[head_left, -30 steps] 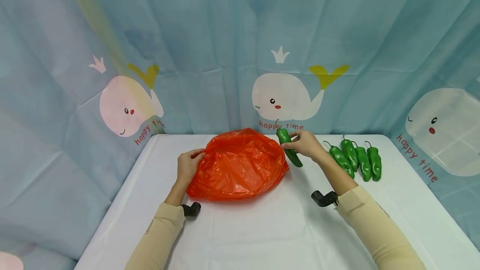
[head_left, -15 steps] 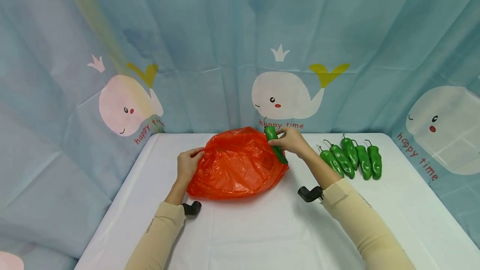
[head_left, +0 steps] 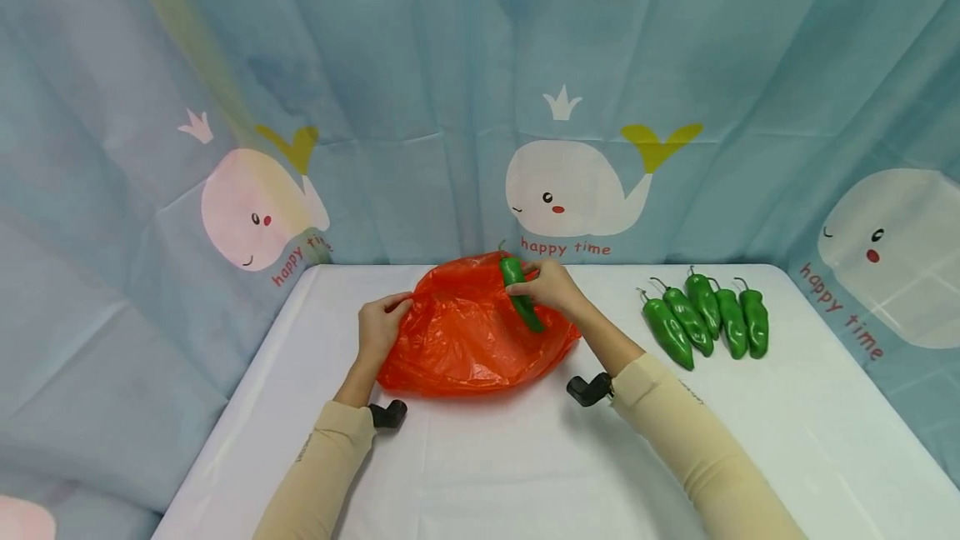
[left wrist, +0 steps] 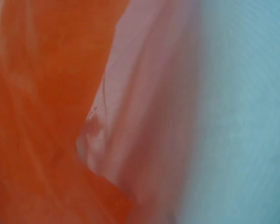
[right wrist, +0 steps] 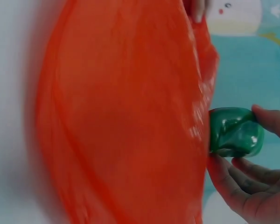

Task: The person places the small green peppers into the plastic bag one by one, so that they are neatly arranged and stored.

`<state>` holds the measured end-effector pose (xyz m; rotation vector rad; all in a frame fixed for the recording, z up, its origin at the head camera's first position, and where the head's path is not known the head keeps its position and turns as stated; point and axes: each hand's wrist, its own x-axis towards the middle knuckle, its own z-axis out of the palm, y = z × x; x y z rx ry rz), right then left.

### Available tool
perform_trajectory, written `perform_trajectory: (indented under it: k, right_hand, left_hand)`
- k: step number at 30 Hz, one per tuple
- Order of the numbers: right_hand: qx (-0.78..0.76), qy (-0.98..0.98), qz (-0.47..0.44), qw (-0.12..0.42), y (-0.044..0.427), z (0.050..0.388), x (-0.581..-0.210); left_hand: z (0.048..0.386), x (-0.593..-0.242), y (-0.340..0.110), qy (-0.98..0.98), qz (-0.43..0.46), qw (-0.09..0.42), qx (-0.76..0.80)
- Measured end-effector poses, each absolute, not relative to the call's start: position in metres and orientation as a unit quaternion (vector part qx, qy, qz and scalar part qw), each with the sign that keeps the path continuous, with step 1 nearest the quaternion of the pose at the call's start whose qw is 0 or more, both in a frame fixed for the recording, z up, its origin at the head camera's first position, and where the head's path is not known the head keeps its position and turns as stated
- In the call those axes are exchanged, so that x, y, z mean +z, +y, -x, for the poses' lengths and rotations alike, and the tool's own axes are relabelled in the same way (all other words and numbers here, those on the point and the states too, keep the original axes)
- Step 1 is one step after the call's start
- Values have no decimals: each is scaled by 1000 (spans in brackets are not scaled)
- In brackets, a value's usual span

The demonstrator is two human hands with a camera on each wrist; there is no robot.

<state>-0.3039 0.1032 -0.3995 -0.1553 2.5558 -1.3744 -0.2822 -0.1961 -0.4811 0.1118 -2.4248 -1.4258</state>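
A red plastic bag [head_left: 465, 340] lies on the table with its mouth spread. The left hand [head_left: 378, 328] pinches the bag's left edge; in the left wrist view the bag [left wrist: 46, 102] covers the left side. The right hand [head_left: 557, 286] holds a green pepper [head_left: 514, 273] by its upper part over the right side of the bag's mouth, tip pointing down into it. In the right wrist view, the fingers and thumb of the right hand [right wrist: 256, 182] grip the pepper [right wrist: 235, 132] beside the bag's wall [right wrist: 126, 112].
Several green peppers [head_left: 667, 332] lie side by side at the right of the white table [head_left: 495, 473]. A blue curtain [head_left: 420, 90] with whale prints hangs behind the table and at both sides. Black wrist cameras are on both forearms.
The right hand has moved left with the pepper, from beside the bag to over its mouth. The left hand keeps its pinch in nearly the same place. More of the loose peppers show.
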Motion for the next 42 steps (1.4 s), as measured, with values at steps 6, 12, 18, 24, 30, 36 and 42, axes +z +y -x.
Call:
perform_trajectory:
  k: [6, 12, 18, 24, 30, 36, 42]
  right_hand:
    - [-463, 877, 45, 123, 83, 301, -408]
    - [-456, 878, 65, 128, 65, 297, -415]
    - [-455, 876, 65, 144, 54, 294, -421]
    - [-444, 879, 70, 158, 44, 292, -431]
    - [-442, 878, 62, 172, 34, 290, -435]
    - [-446, 875, 59, 177, 24, 289, -439]
    - [-441, 877, 59, 181, 10, 286, -444]
  left_hand:
    - [283, -486, -196, -846, -45, 157, -507]
    - [283, -484, -196, -841, -45, 161, -514]
    - [283, -483, -194, -839, -43, 161, -517]
    - [283, -483, -195, -841, -47, 161, -514]
    - [283, -481, -195, -841, -45, 161, -515]
    - [284, -481, -195, -839, -41, 163, -517]
    - [282, -482, -193, -845, -40, 144, -514]
